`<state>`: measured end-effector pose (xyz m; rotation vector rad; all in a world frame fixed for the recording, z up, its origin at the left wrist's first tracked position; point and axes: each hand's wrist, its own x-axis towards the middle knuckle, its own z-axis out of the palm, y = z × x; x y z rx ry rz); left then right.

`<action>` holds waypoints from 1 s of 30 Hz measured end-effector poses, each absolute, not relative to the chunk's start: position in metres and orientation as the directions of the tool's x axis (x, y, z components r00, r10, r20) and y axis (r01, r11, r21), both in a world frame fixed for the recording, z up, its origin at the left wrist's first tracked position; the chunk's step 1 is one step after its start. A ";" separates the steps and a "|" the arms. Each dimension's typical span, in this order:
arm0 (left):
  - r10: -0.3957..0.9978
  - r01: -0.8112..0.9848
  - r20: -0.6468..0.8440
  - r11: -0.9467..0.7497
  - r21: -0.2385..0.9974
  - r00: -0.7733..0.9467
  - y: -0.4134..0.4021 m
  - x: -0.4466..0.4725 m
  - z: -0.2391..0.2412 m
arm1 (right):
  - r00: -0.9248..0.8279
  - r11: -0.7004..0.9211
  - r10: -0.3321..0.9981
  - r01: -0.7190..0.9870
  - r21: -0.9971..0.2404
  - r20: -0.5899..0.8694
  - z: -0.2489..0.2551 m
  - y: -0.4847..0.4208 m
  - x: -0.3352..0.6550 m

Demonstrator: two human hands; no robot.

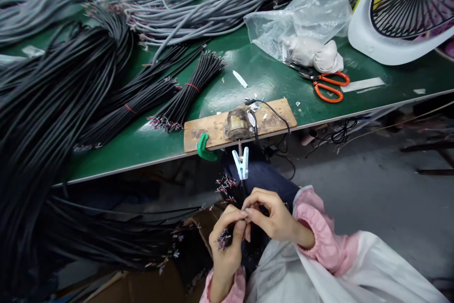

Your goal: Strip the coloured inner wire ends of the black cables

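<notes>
My left hand point(227, 246) and my right hand point(273, 215) meet above my lap, fingertips pinched together around the end of a thin black cable point(242, 188). The exact tip is hidden by the fingers. That cable runs up to a light blue clothespin point(240, 163), which sits on the shaft of a small motor point(237, 123). Stripped wire ends in red, white and black point(223, 239) show inside the curve of my left hand; whether it grips them I cannot tell. Just beyond my hands is a cluster of black cable ends point(227, 188).
A wooden board point(209, 128) under the motor is held at the table edge by a green clamp point(205, 148). Black cable bundles point(193, 88) and grey cables point(198, 19) cover the left and back. Orange-handled scissors point(328, 86), a plastic bag point(298, 21) and a fan point(362, 38) are right.
</notes>
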<state>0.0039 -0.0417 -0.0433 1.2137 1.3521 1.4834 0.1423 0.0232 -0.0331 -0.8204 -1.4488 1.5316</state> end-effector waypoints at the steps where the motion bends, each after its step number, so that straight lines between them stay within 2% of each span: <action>1: 0.962 0.001 0.140 -0.144 0.990 -0.234 -0.041 0.005 -0.043 | -0.406 0.038 0.909 -0.137 -0.990 0.091 -0.033 0.023 0.143; 7: 0.962 -0.141 0.024 -0.065 0.988 -0.272 -0.040 0.003 -0.044 | -0.355 0.036 0.931 -0.138 -0.990 0.083 -0.031 0.024 0.145; 14: 0.934 -0.067 -0.074 0.054 0.996 -0.349 -0.043 -0.011 -0.054 | -0.431 0.046 0.896 -0.141 -0.989 0.103 -0.027 0.023 0.140; 19: 0.907 -0.088 -0.166 0.143 0.986 -0.388 -0.041 -0.017 -0.060 | -0.403 0.038 0.909 -0.164 -0.986 0.103 -0.028 0.022 0.133; 24: 0.894 -0.052 -0.167 0.160 0.986 -0.416 -0.040 -0.016 -0.060 | -0.354 -0.023 0.934 -0.182 -0.983 0.043 -0.029 0.024 0.126; 30: 0.914 0.023 -0.093 0.111 0.994 -0.395 -0.041 -0.019 -0.056 | -0.338 -0.146 0.938 -0.203 -0.968 -0.071 -0.036 0.026 0.121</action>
